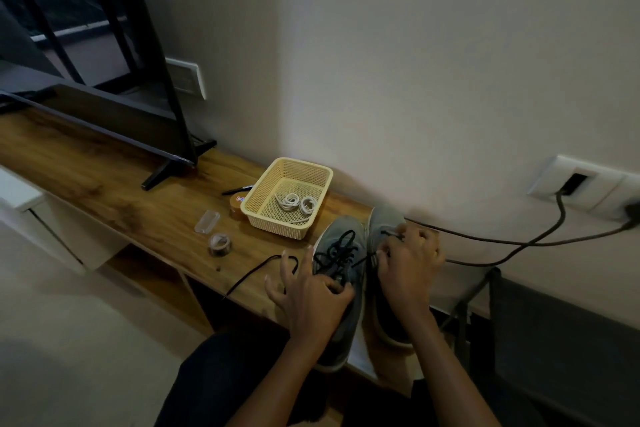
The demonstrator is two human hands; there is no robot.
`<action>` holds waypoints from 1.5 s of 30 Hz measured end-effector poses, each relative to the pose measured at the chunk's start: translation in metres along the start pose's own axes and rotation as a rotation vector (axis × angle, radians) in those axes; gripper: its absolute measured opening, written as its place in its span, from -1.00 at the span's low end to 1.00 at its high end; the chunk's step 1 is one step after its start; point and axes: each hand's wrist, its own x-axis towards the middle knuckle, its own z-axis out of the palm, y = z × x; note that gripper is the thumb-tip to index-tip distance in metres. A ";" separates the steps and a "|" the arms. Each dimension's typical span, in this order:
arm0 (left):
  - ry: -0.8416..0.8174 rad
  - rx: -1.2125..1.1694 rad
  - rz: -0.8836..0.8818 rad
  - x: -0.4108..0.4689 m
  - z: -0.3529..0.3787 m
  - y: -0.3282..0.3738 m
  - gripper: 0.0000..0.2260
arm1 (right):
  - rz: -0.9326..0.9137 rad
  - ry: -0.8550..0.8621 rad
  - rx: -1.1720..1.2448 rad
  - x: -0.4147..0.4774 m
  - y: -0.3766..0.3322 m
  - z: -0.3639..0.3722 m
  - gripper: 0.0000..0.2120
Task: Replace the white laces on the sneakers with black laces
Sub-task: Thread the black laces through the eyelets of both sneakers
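Two grey sneakers stand side by side at the front edge of the wooden shelf, toes toward the wall. The left sneaker (pixel 341 246) carries a black lace (pixel 337 251) threaded loosely over its tongue. A loose black lace end (pixel 258 270) trails left across the wood. My left hand (pixel 308 291) pinches the lace at the left sneaker's collar, its other fingers spread. My right hand (pixel 408 260) lies over the right sneaker (pixel 382 222) and pinches a black lace near its eyelets. Coiled white laces (pixel 298 204) lie in the cream basket (pixel 263 194).
A tape roll (pixel 220 244), a clear plastic case (pixel 207 221), a brown tin (pixel 237 206) and a pen (pixel 237 189) lie left of the basket. A TV (pixel 104 87) stands at the back left. Cables (pixel 512 243) run from a wall socket (pixel 576 180). A dark chair (pixel 554 340) is at the right.
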 end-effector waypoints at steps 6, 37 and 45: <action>0.014 0.001 -0.012 -0.001 -0.003 0.000 -0.76 | 0.378 0.076 -0.043 0.007 0.010 -0.019 -0.92; -0.131 -0.211 -0.114 0.003 -0.001 0.003 -0.73 | -0.221 -0.306 -0.068 -0.011 -0.005 0.010 -0.90; -0.130 -0.215 -0.132 0.001 -0.003 0.006 -0.73 | -0.139 -0.242 0.033 -0.006 -0.002 0.001 -0.93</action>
